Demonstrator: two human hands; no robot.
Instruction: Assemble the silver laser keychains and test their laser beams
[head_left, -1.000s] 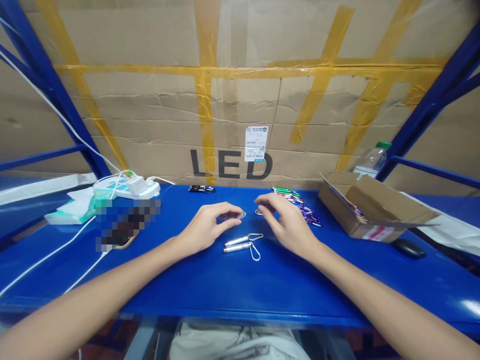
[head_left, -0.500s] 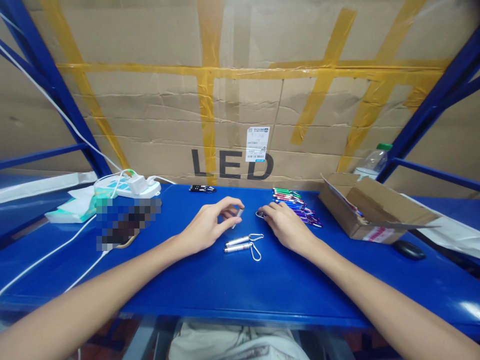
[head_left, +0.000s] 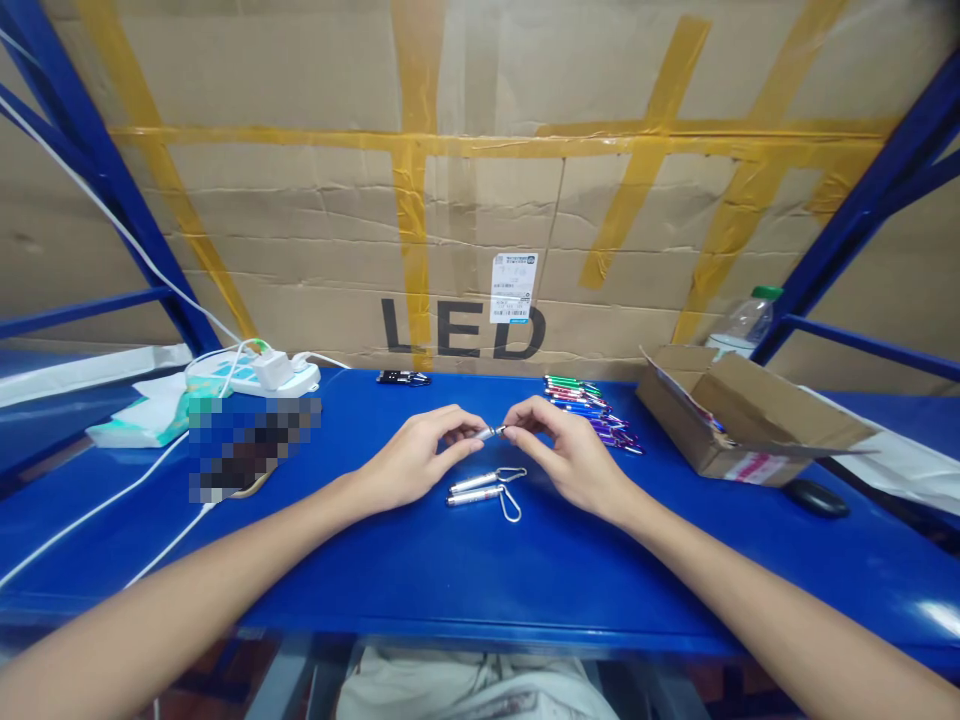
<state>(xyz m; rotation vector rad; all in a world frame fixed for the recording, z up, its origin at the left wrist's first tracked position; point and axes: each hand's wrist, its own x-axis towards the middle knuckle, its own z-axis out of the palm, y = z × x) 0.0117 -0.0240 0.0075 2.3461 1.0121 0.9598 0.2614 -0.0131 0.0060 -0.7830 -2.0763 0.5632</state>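
My left hand [head_left: 427,447] is closed on a slim silver flashlight tube [head_left: 486,434], thumb and fingers pinching it above the table. Fingertips of my right hand [head_left: 566,452] pinch a small dark-and-metal end piece [head_left: 501,430] against the tube's right end; most of this piece is hidden, and I cannot tell whether the two are joined. Just below my hands lie two silver keychain flashlights [head_left: 475,495], side by side, their carabiner clips pointing right. Behind my right hand, several green, red, blue and purple keychain flashlights [head_left: 574,398] rest in a row.
Black keychain flashlights [head_left: 403,378] lie at the table's back. An open cardboard box [head_left: 705,440] and a black mouse [head_left: 817,498] are on the right, a bottle [head_left: 750,318] behind. A power strip [head_left: 300,378], tissue pack [head_left: 139,425], phone and white cables occupy the left.
My right hand has lifted a small metal piece off the table and moved left to meet the tube. The tube in my left hand has turned from tilted to nearly level.
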